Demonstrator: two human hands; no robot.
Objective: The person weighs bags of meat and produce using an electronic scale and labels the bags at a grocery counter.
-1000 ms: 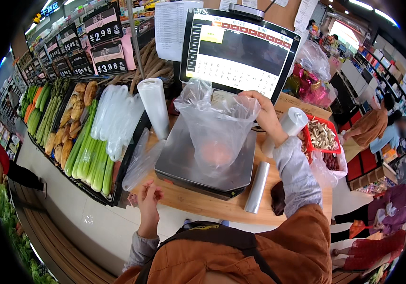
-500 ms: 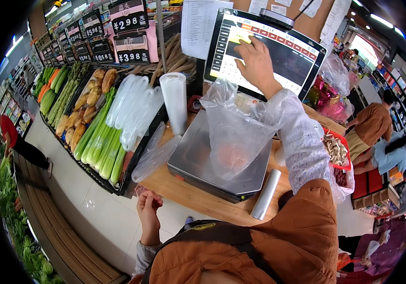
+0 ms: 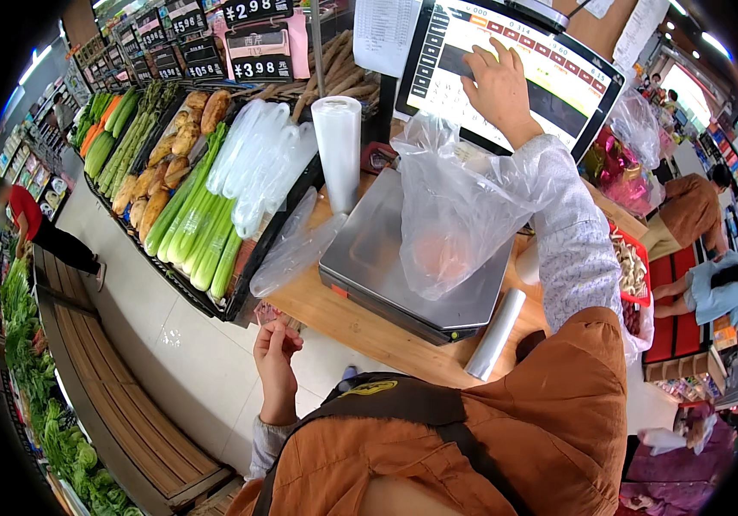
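My right hand [image 3: 503, 93] is raised to the tilted touchscreen [image 3: 551, 110], its fingers spread over the upper left part of the display. Whether a fingertip touches the glass I cannot tell. Below that arm, a clear plastic bag [image 3: 442, 193] rests on the flat metal plate of a weighing scale [image 3: 362, 251]. Something round and pinkish-orange [image 3: 439, 255] shows blurrily through the bag. My left hand [image 3: 277, 365] hangs in front of the counter's left end, thumb and fingers pinched together. What it holds, if anything, is too small to make out.
Left of the scale stands a plastic bag roll [image 3: 337, 146]; another clear roll [image 3: 495, 335] lies at the counter's front. A produce crate [image 3: 188, 297] holds celery [image 3: 201, 232] and white bags. Mushrooms fill a red basket [image 3: 631, 262] at right. People stand farther off.
The screen's yellow patch has gone and rows of text and new figures show instead. My right hand's fingers have spread apart over the screen. The whole view has shifted; my left hand stays pinched.
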